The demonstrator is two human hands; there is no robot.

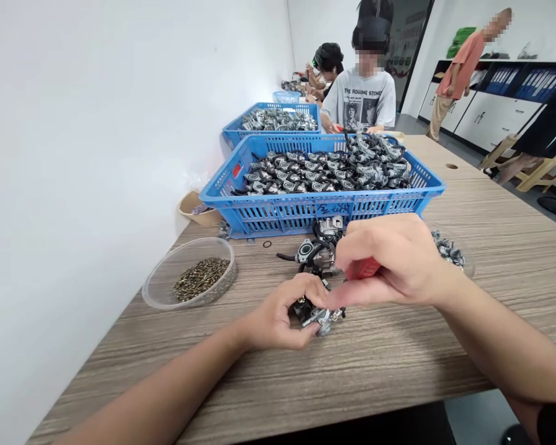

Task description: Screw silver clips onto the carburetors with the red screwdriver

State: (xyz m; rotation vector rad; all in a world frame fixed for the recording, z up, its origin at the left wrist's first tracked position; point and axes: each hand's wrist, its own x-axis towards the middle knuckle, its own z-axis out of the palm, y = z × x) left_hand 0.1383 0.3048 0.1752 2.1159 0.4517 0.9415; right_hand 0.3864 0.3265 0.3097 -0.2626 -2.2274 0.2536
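My left hand [280, 315] is closed around a small metal carburetor [323, 321], pressing it near the tabletop. Above it, my right hand [389, 259] wraps round a red-handled screwdriver [364, 268]; its shaft and tip are hidden by my fingers. My right thumb is close to the carburetor's upper side. Just behind my hands, more carburetors [323, 256] with black hoses lie on the table, partly covered by my right hand.
A blue crate [278, 213] full of carburetors stands ahead, another blue crate [231, 131] behind it. Left is a clear tub [151, 290] of brass-coloured screws; right, a container of small metal parts [448, 252]. A black ring [267, 244] lies on the wooden table [278, 395]. A co-worker [368, 93] sits opposite.
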